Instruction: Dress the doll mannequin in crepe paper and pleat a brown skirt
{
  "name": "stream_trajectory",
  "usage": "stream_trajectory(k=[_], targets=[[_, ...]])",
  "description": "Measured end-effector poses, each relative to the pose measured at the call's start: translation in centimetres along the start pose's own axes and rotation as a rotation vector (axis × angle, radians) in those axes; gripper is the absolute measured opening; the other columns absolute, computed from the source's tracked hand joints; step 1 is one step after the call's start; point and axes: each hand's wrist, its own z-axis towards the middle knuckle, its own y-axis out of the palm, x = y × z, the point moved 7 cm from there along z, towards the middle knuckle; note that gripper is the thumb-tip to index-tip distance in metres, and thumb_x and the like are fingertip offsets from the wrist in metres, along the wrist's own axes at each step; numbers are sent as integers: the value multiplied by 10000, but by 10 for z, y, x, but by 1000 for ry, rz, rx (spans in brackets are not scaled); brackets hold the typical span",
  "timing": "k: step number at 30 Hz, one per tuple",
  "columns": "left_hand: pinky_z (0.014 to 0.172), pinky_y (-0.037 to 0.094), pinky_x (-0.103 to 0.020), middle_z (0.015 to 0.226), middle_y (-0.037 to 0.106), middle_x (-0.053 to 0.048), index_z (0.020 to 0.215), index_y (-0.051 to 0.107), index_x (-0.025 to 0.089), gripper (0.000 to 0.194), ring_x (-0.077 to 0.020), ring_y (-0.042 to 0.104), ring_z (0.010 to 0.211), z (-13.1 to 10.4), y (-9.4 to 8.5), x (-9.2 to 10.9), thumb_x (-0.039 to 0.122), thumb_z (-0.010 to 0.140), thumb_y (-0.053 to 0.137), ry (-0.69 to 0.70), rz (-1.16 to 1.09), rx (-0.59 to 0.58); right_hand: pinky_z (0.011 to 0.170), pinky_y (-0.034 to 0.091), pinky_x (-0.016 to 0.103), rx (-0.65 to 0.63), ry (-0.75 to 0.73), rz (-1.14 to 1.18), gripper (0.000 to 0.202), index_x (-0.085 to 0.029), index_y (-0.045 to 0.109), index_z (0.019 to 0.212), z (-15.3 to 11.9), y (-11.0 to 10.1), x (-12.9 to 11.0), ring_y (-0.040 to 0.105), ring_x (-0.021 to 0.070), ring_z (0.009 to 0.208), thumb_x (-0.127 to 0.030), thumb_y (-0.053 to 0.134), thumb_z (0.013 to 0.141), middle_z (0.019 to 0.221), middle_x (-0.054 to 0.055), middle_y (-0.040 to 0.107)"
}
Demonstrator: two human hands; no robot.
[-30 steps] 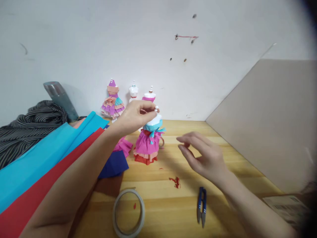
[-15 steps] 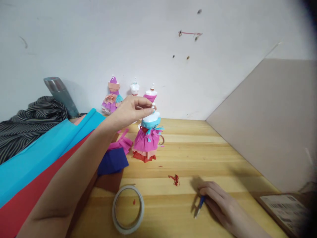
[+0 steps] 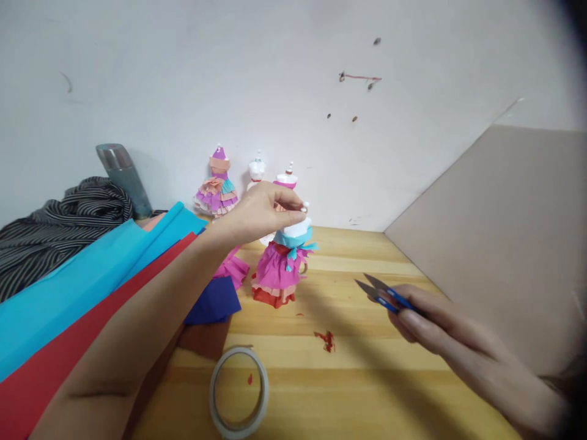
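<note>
My left hand pinches the white knob on top of a small dress form, which wears a magenta skirt, a light blue sash and peach and red ruffles at the hem. The form leans slightly. In my right hand are blue-handled thread snips, blades slightly apart and pointing left toward the dress. Behind my left hand stand a purple and peach dress form, a white one and another with a magenta band.
A tape roll and red scraps lie on the wooden table. Blue, red and navy sheets are at the left, with striped cloth and a bottle behind.
My right hand has lifted the snips off the tabletop and turned them toward the dress. My left hand and the held form have shifted slightly right.
</note>
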Motion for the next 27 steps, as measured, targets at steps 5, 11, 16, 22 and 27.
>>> stream_trajectory(k=[5, 11, 16, 22, 27], targets=[[672, 505, -255, 752, 710, -49, 759, 704, 109, 74, -117, 625, 688, 2, 4, 1, 145, 720, 653, 11, 11, 8, 436, 279, 245, -353, -106, 57, 408, -202, 592, 775, 43, 25, -55, 374, 113, 474, -562, 455, 909, 542, -25, 436], [579, 446, -230, 619, 628, 13, 676, 669, 119, 41, -87, 562, 597, 3, 6, 5, 143, 708, 666, 62, 56, 29, 390, 219, 231, -507, 29, 78, 419, -197, 489, 603, 60, 48, -62, 310, 70, 400, -539, 519, 843, 494, -27, 460], [584, 439, -227, 654, 649, 2, 691, 673, 117, 45, -90, 576, 626, 2, 9, 4, 156, 714, 667, 53, 38, -4, 366, 181, 223, -581, 184, 164, 382, -194, 498, 601, 66, 53, -60, 300, 49, 343, -495, 554, 830, 470, -26, 514], [583, 436, -233, 674, 666, -9, 721, 685, 119, 71, -98, 584, 639, 2, 10, 2, 184, 728, 659, 68, 46, -28, 376, 206, 224, -554, 171, 64, 358, -190, 541, 629, 65, 46, -60, 316, 55, 344, -484, 586, 828, 460, -32, 517], [623, 461, -235, 692, 662, -6, 732, 682, 123, 51, -96, 589, 651, 2, 5, 1, 167, 720, 659, 52, 59, 29, 443, 282, 221, -290, -9, 175, 295, -206, 640, 833, 46, 21, -64, 396, 91, 465, -494, 683, 787, 530, -40, 488]])
